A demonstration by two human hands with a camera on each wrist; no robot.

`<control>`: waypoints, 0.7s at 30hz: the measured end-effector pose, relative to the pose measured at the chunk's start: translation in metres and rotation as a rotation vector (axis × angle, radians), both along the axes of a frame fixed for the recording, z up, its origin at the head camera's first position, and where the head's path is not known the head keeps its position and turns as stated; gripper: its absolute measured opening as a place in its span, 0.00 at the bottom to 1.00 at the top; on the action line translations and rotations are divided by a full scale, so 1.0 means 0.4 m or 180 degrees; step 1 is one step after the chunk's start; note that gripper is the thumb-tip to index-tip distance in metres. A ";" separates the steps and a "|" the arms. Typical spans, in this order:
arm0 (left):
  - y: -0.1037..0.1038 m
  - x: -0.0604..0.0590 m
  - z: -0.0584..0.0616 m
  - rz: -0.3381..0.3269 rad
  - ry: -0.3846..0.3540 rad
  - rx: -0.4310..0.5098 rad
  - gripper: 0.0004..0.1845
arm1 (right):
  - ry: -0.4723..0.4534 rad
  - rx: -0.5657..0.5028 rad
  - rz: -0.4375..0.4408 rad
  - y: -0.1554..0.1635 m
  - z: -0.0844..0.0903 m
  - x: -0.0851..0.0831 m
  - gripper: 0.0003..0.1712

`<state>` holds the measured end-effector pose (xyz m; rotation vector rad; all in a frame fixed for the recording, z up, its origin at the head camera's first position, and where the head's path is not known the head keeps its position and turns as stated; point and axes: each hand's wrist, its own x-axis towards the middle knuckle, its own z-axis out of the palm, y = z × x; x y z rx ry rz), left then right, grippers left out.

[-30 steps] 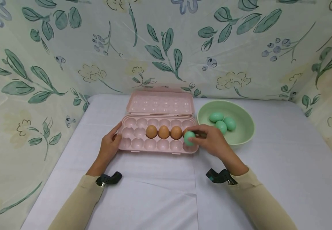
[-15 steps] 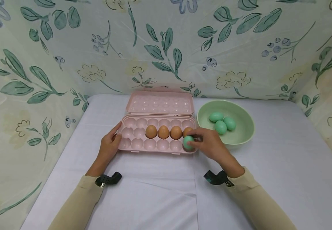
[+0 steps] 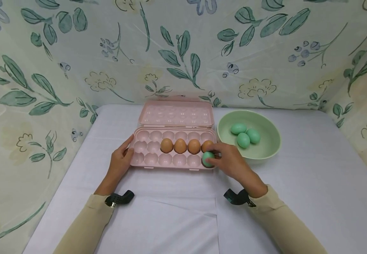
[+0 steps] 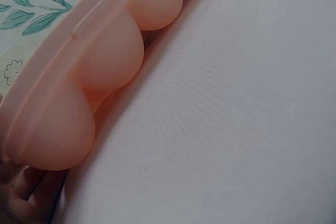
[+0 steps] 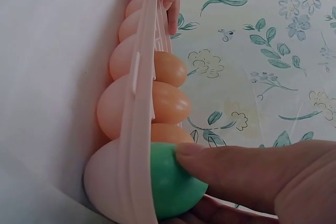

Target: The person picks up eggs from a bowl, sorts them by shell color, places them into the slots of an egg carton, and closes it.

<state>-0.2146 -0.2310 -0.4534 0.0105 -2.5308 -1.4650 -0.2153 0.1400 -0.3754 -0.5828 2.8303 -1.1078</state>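
Note:
A pink plastic egg carton (image 3: 156, 165) lies with its lid (image 3: 177, 113) folded back behind it. Several brown eggs (image 3: 180, 146) stand in its middle row, toward the right end. In the head view the left hand (image 3: 121, 157) holds the carton's left end, its fingers along the side and the thumb at the edge. My right hand (image 3: 231, 158) pinches a green egg (image 3: 207, 159) between thumb and fingers. That egg sits in the front-right cup, and the right wrist view shows the thumb (image 5: 226, 163) still pressed on the green shell.
Right of the carton stands a light green bowl (image 3: 267, 150) with 3 green eggs (image 3: 243, 140) in it. White cloth (image 3: 170, 218) covers the table. A floral curtain (image 3: 183, 53) hangs behind and at the sides.
My right hand has moved slightly left and down with the green egg, which has sunk into the front-right cup. The rightmost brown egg shows more. The left hand stays in place.

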 end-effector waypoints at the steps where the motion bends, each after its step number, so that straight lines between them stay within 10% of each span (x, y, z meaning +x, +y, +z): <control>1: 0.000 0.001 0.000 0.0001 -0.0007 -0.0002 0.27 | 0.0024 -0.0007 0.0020 -0.001 -0.001 0.001 0.16; 21: 0.002 0.001 0.002 0.0011 -0.0053 -0.0018 0.27 | 0.0066 0.0217 -0.0106 0.001 0.023 0.010 0.14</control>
